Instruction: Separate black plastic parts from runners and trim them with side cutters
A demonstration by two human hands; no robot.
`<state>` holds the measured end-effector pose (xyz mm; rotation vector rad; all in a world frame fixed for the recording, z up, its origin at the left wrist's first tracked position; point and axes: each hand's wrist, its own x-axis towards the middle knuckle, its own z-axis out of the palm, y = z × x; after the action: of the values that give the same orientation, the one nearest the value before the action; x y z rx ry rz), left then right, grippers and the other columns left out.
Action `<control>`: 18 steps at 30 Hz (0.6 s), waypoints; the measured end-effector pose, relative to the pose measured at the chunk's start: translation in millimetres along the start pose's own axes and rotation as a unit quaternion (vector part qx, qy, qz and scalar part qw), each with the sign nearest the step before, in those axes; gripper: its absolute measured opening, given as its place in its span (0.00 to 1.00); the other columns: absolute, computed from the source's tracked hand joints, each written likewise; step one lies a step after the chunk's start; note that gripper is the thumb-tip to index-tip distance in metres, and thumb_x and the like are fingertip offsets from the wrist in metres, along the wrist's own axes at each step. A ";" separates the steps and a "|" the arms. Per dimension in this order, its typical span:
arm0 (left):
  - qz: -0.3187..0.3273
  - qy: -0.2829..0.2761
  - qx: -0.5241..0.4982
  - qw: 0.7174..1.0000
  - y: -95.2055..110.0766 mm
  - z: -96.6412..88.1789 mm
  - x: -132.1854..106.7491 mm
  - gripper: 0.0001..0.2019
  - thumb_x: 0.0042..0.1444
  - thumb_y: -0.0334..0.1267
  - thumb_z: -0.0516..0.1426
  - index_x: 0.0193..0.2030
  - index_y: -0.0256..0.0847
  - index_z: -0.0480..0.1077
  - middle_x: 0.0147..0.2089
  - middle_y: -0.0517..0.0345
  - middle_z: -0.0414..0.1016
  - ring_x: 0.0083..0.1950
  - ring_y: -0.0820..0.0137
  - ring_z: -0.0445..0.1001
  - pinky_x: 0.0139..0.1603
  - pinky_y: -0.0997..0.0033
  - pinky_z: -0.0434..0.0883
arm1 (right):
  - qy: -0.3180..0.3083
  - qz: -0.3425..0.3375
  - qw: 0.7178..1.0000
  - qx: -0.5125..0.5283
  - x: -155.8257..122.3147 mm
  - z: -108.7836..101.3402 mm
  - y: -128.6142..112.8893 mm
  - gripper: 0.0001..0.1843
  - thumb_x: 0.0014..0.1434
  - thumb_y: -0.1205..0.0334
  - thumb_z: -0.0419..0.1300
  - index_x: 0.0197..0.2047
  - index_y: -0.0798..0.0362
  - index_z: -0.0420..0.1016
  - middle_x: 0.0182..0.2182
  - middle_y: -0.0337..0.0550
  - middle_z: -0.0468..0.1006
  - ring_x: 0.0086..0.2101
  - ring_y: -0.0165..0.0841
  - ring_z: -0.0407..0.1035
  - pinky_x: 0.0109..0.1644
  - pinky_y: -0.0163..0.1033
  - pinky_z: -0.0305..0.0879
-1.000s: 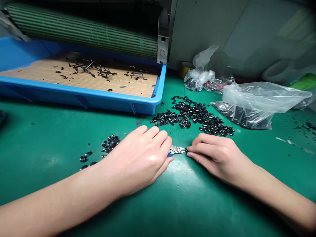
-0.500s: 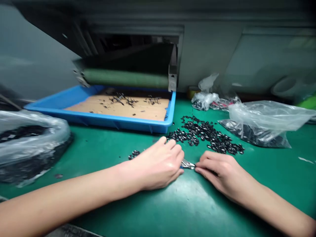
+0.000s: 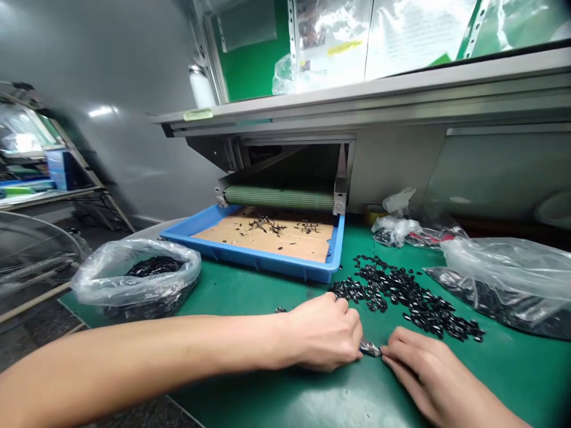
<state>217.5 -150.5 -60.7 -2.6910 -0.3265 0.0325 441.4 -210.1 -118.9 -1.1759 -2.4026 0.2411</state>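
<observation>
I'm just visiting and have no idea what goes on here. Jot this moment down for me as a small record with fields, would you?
Left hand: the left hand holds side cutters, only their metal tip showing.
Right hand: the right hand has its fingertips beside the cutters' tip; whether they hold anything is hard to tell.
Nearest things: a loose pile of small black parts, just beyond the hands.
Around: a blue tray and clear plastic bags of black parts.
Surface: green bench mat.
</observation>
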 end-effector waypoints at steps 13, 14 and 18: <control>-0.166 0.030 -0.074 0.983 -11.9 1.8 -28.1 0.14 0.68 0.45 0.47 0.42 0.38 0.68 0.39 0.50 0.71 0.38 0.61 0.70 0.37 0.60 0.66 | 0.103 0.116 0.987 -0.033 40.7 -6.5 22.7 0.10 0.66 0.63 0.58 0.40 0.53 0.81 0.33 0.44 0.80 0.33 0.34 0.74 0.40 0.40 0.69; -0.170 0.027 -0.077 0.982 -13.0 4.0 -29.6 0.15 0.68 0.45 0.47 0.43 0.38 0.68 0.40 0.50 0.71 0.38 0.61 0.70 0.38 0.59 0.66 | 0.101 0.115 0.987 -0.040 42.5 -3.0 24.4 0.10 0.67 0.63 0.57 0.40 0.54 0.81 0.34 0.45 0.80 0.34 0.35 0.74 0.41 0.40 0.70; -0.173 0.018 -0.078 0.982 -14.0 13.9 -32.4 0.15 0.68 0.45 0.47 0.43 0.37 0.69 0.40 0.51 0.70 0.39 0.60 0.70 0.39 0.58 0.65 | 0.062 0.082 0.994 0.020 39.2 -5.4 17.7 0.08 0.66 0.65 0.59 0.40 0.53 0.81 0.37 0.44 0.78 0.36 0.32 0.73 0.41 0.38 0.69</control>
<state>181.9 -140.0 -68.4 -2.7443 -0.8101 -0.1493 435.4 -168.6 -107.8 -1.3320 -2.1878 0.2599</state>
